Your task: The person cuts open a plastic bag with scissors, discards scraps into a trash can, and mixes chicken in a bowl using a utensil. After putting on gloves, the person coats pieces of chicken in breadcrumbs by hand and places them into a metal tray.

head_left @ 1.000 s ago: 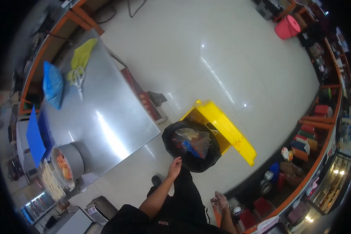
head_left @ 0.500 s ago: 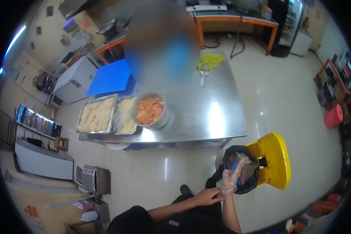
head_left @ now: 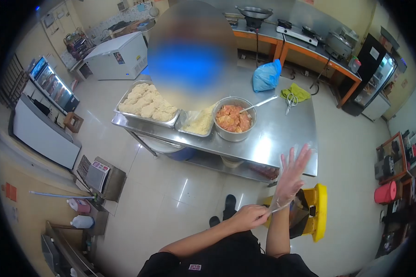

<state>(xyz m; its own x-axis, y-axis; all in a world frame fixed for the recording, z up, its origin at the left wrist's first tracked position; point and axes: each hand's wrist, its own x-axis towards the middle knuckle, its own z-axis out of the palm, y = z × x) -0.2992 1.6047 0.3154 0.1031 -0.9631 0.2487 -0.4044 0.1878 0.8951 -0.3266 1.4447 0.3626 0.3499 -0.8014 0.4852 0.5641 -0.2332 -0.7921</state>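
Observation:
My right hand (head_left: 292,173) is raised with its fingers spread, near the front right corner of the steel table. It wears a clear plastic glove (head_left: 282,198), loose around the wrist. With closed fingers, my left hand (head_left: 250,218) pinches the cuff of this glove at the wrist; the left hand is bare. Behind and below the right hand stands a yellow trash bin (head_left: 320,210), its lid tipped back and a black liner (head_left: 300,226) inside, partly hidden by my right forearm.
On the steel table (head_left: 272,124) are a tray of breaded pieces (head_left: 148,104), a smaller crumb tray (head_left: 201,124), a pot of orange-red meat (head_left: 234,121) with a spoon, a blue bag (head_left: 266,76), scissors (head_left: 290,101) and a green cloth (head_left: 298,92). A blurred person stands behind.
My gloved right hand has risen from over the bin, its fingers now spread upward. My left hand stays at the glove's cuff. The view has shifted, showing the blue bag and spoon.

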